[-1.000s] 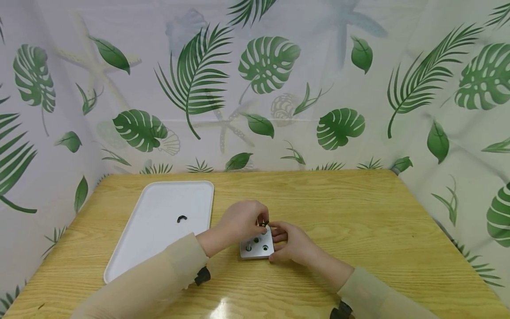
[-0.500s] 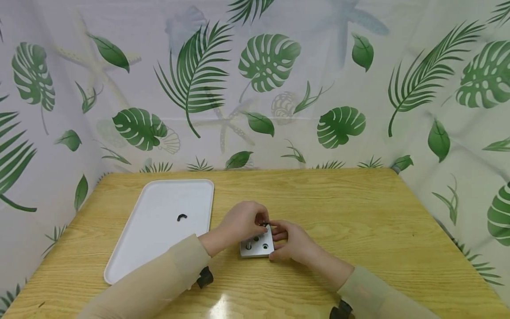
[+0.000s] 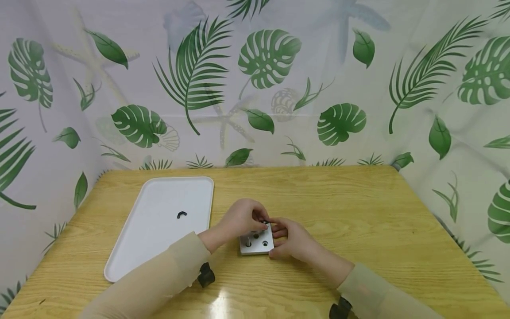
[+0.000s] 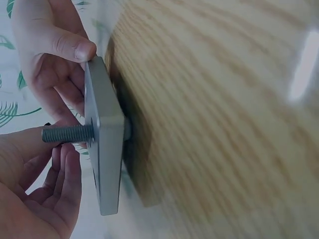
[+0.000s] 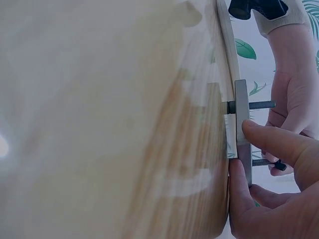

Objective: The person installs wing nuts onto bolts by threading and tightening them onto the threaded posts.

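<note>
My right hand (image 3: 295, 241) grips the right edge of a silver metal plate (image 3: 256, 250) with holes, held slightly above the table. Two threaded bolts stand through the plate; the nearer bolt (image 4: 67, 133) is bare. At the tip of the other bolt (image 5: 260, 162) sits a small black wing nut (image 5: 280, 165), which my left hand (image 3: 241, 217) pinches between thumb and fingers. The fingers hide most of that nut in the head view. The bolt heads (image 5: 230, 107) stick out under the plate.
A white tray (image 3: 159, 199) lies on the left of the wooden table (image 3: 338, 199). One black wing-shaped piece (image 3: 181, 214) rests on it. Leaf-patterned cloth (image 3: 223, 88) stands behind and at both sides.
The left fingers have shifted slightly around the wing nut. The right hand keeps its grip on the plate, and the piece on the tray stays put. The head view has tilted slightly.
</note>
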Tool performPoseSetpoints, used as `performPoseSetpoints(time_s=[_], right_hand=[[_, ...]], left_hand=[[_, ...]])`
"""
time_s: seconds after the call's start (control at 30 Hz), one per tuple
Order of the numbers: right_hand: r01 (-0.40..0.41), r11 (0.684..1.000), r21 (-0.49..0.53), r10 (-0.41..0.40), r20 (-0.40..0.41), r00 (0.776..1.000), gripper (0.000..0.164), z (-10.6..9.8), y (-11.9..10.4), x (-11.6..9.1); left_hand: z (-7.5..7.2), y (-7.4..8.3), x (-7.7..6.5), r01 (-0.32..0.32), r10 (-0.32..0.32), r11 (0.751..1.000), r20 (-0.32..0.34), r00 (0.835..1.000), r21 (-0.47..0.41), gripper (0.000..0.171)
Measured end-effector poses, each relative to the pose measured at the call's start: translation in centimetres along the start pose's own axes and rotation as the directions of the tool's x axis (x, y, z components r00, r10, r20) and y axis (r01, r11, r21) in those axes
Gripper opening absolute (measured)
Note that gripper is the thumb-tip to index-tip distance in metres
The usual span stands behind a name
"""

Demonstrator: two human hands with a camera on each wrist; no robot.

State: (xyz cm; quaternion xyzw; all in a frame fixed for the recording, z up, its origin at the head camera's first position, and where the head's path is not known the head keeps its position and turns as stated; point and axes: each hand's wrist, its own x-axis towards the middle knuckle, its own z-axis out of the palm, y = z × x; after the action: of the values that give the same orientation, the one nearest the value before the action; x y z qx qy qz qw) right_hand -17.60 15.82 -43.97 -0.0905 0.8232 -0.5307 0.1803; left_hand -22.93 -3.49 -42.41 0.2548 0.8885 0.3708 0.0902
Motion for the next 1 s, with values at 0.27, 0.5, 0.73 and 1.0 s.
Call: performPoseSetpoints(time_s=[0.27, 0.5, 0.73, 1.0], right_hand=[[-0.046, 0.998, -0.038, 0.045, -0.021, 0.999, 0.089, -0.03, 0.35, 0.32], [-0.054, 0.998, -0.032, 0.054, -0.019, 0.998, 0.089, 0.0, 0.37, 0.25], [-0.051, 0.998, -0.033, 0.051, -0.022, 0.998, 0.089, -0.04, 0.48, 0.26], [-0.046, 0.999, -0.023, 0.045, -0.02, 0.999, 0.089, -0.04, 0.59, 0.3]], left_hand=[[-0.09, -0.18, 0.03, 0.12, -0.118, 0.982, 0.021, 0.993, -0.148, 0.01], [-0.31, 0.2, -0.25, 0.155, -0.151, 0.975, 0.04, 0.988, -0.159, 0.012], [-0.23, -0.17, -0.09, 0.141, -0.136, 0.979, 0.044, 0.99, -0.146, 0.012], [-0.04, -0.73, -0.17, 0.104, -0.099, 0.984, 0.042, 0.994, -0.142, 0.011]])
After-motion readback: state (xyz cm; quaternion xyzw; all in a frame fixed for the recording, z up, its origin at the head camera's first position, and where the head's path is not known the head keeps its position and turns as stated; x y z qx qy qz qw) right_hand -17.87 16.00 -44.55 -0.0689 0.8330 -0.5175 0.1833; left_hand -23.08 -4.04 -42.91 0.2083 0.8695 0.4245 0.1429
